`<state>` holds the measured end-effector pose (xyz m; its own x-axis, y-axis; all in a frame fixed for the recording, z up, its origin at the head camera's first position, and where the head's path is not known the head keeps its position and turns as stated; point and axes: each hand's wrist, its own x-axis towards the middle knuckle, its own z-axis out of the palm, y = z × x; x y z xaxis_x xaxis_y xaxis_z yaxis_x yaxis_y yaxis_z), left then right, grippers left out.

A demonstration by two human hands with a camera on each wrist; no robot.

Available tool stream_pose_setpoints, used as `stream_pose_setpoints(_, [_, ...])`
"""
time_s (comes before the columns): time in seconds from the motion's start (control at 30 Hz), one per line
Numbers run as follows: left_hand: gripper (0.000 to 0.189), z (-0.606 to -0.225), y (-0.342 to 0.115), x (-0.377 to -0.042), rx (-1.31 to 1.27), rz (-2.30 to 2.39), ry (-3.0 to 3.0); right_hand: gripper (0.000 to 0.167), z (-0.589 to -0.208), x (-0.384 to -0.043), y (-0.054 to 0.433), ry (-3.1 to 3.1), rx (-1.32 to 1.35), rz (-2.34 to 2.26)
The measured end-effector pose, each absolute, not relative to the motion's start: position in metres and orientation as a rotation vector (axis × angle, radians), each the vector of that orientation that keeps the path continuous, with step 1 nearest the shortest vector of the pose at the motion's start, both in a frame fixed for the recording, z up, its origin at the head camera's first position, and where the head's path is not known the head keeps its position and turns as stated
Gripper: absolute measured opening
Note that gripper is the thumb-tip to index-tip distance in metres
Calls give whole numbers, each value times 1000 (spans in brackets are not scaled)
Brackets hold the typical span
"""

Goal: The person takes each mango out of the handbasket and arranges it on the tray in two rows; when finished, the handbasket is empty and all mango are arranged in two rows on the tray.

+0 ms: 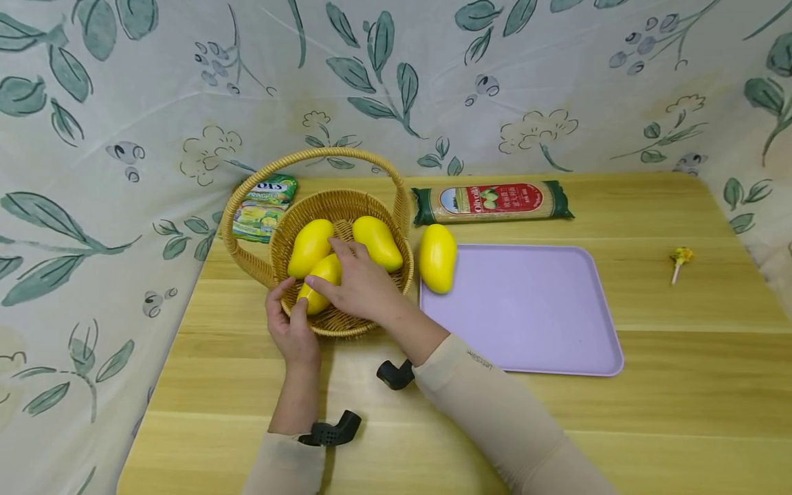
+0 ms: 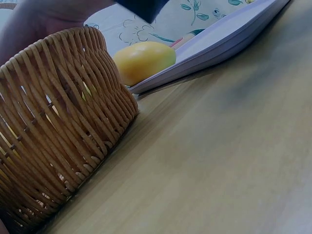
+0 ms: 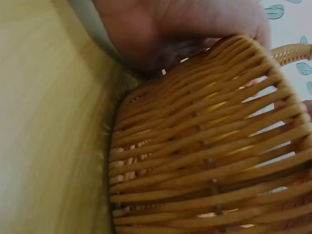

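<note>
A round wicker basket (image 1: 346, 331) with a tall arched handle stands at the table's left. Inside it lie three yellow mangoes: one at the left (image 1: 309, 246), one at the right (image 1: 377, 242) and a front mango (image 1: 320, 292). My left hand (image 1: 295, 337) holds the basket's front left rim, thumb over the edge. Reaching over the rim, my right hand (image 1: 365, 285) grips the front mango with thumb and fingers, partly covering it. The wrist views show mostly the basket's woven side (image 2: 63, 112), with the mangoes showing yellow through the gaps.
Another mango (image 1: 438, 258) rests at the left edge of a lilac tray (image 1: 526, 309), right of the basket. Behind the tray lies a spaghetti pack (image 1: 493, 202). A green candy bag (image 1: 265, 210) is behind the basket. Far right is a yellow lollipop (image 1: 682, 257).
</note>
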<state>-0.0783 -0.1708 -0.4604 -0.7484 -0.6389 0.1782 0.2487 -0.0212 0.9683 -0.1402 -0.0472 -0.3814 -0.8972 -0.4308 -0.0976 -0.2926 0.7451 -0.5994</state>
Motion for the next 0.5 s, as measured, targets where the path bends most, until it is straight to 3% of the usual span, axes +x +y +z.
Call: stream_pose_setpoints(0.5, [37,-459,-171,-77,397,-1817,-1668,86,-394,-145,-58,2840,-502,-795])
